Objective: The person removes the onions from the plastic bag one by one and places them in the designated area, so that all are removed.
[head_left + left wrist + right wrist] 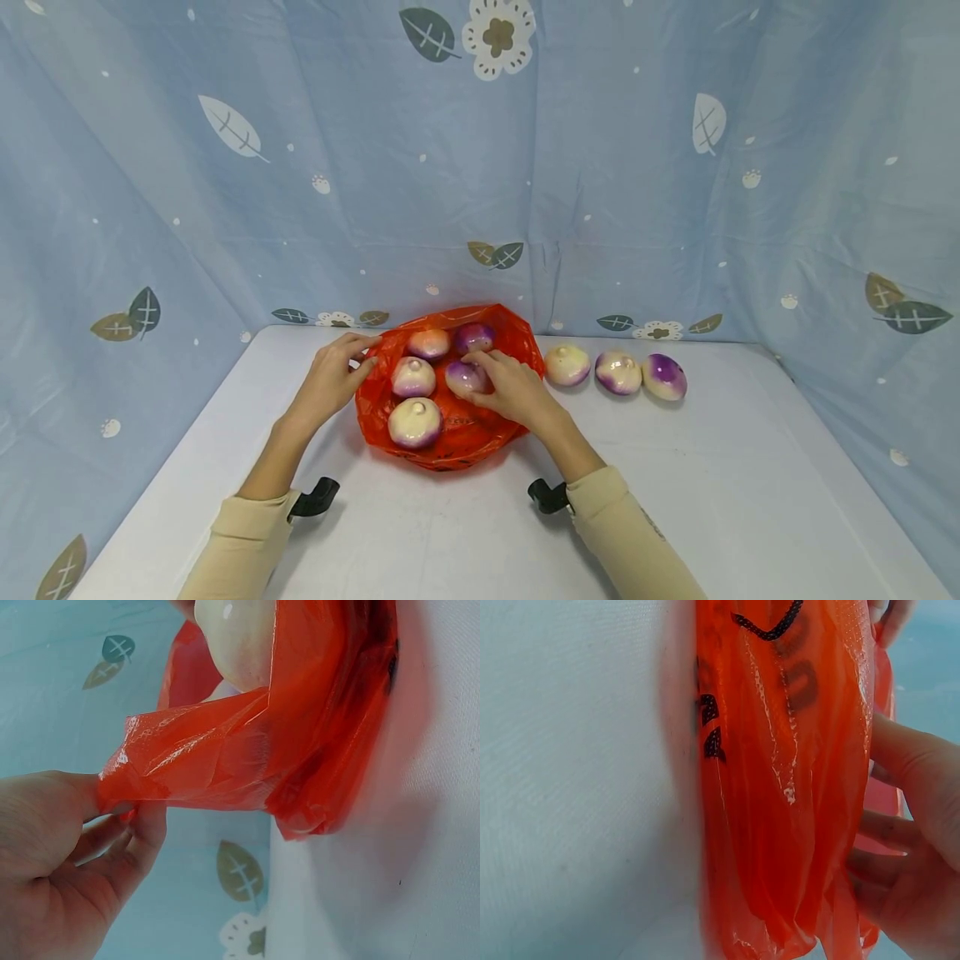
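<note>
A red plastic bag (480,429) lies with its mouth open on the table, several purple-and-white turnips inside. My left hand (332,375) pinches the bag's left edge between thumb and fingers, and the left wrist view shows the red film (210,754) stretched from that grip. Reaching over the right side, my right hand (517,392) holds a purple turnip (462,379) within the bag. Beside it sit a pale turnip (413,377) and, nearer me, a larger one (415,423). In the right wrist view the bag's wall (780,795) hides the held turnip and the fingertips.
Three more turnips stand in a row right of the bag: a pale one (567,366), a middle one (618,372) and a deep purple one (664,377). The white table (720,500) ends at a blue patterned cloth (420,192) behind.
</note>
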Available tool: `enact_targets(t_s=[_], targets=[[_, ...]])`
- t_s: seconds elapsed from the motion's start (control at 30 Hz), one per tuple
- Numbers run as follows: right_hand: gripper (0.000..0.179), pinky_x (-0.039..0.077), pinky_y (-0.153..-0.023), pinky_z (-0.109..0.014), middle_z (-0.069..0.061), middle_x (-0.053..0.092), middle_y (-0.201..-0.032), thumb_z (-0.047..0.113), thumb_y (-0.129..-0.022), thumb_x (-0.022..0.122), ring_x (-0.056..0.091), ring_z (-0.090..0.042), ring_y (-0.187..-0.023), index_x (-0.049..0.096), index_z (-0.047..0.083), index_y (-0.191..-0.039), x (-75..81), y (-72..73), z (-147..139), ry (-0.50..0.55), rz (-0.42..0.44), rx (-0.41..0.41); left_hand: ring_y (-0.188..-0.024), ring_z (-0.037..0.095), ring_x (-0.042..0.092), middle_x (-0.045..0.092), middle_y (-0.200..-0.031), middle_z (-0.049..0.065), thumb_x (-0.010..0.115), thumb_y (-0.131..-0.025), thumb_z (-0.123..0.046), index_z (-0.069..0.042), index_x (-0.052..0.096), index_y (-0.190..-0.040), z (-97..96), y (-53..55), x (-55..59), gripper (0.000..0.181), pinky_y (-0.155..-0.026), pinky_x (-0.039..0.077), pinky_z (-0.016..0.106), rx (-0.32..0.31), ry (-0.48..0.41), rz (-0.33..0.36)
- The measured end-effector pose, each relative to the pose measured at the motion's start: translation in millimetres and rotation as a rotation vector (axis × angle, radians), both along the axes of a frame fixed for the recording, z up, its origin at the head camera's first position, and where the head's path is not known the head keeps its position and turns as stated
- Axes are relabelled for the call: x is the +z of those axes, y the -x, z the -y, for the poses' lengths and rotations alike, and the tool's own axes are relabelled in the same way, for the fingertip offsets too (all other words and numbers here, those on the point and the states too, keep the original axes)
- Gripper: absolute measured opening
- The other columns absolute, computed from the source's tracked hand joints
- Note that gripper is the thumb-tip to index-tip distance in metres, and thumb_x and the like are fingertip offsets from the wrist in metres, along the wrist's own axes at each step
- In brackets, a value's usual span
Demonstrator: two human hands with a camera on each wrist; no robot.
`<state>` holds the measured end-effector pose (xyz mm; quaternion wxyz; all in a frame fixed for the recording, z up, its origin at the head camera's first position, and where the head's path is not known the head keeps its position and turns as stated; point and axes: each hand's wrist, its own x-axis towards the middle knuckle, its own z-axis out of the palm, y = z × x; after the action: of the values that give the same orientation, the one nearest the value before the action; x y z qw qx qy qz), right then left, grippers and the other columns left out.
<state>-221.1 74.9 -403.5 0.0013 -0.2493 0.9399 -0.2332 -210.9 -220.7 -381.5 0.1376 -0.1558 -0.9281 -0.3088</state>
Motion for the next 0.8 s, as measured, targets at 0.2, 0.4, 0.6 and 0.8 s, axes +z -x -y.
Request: enact_targets(t_s=[0.2,0.4,0.6,0.8], targets=[[0.059,0.053,-0.100,-0.048,-0.005,0.060,-0.134,0.035,-0.083,0.077,0.060,-0.025,-0.121,0.054,0.026,-0.137,0.9,-2.9,-3.5,-0.005,-0.007,0.003,-0.088,0.029,0.069,0.066,-0.116,0.018,0.064,-0.092,-0.006,-0.001,0.065,-0.126,-0.2,0.0,-0.2,0.034,-0.074,0.062,0.044,-0.003,-0.002,0.009],[0.058,0.055,-0.097,-0.046,-0.004,0.063,-0.130,0.033,-0.082,0.079,0.062,-0.023,-0.116,0.055,0.028,-0.136,2.3,-4.3,-8.9,0.004,-0.011,0.000,-0.089,0.029,0.069,0.066,-0.117,0.018,0.064,-0.092,-0.007,-0.002,0.065,-0.127,0.0,0.2,-0.3,0.034,-0.074,0.062,0.044,-0.001,0.005,0.008],[0.059,0.055,-0.097,-0.046,-0.004,0.063,-0.129,0.033,-0.081,0.080,0.063,-0.024,-0.116,0.056,0.030,-0.135,4.5,-5.3,-16.4,0.020,-0.021,-0.021,-0.089,0.029,0.068,0.066,-0.117,0.018,0.064,-0.093,-0.007,-0.003,0.065,-0.127,-0.2,0.1,-0.4,0.035,-0.075,0.062,0.044,0.002,0.005,0.017],[0.057,0.052,-0.101,-0.048,-0.006,0.063,-0.130,0.034,-0.081,0.080,0.061,-0.026,-0.119,0.057,0.028,-0.133,7.0,-6.8,-24.1,0.034,-0.055,-0.026,-0.089,0.029,0.068,0.066,-0.117,0.018,0.064,-0.092,-0.007,-0.002,0.065,-0.127,0.0,0.4,-0.6,0.035,-0.074,0.062,0.044,0.000,0.004,0.015]])
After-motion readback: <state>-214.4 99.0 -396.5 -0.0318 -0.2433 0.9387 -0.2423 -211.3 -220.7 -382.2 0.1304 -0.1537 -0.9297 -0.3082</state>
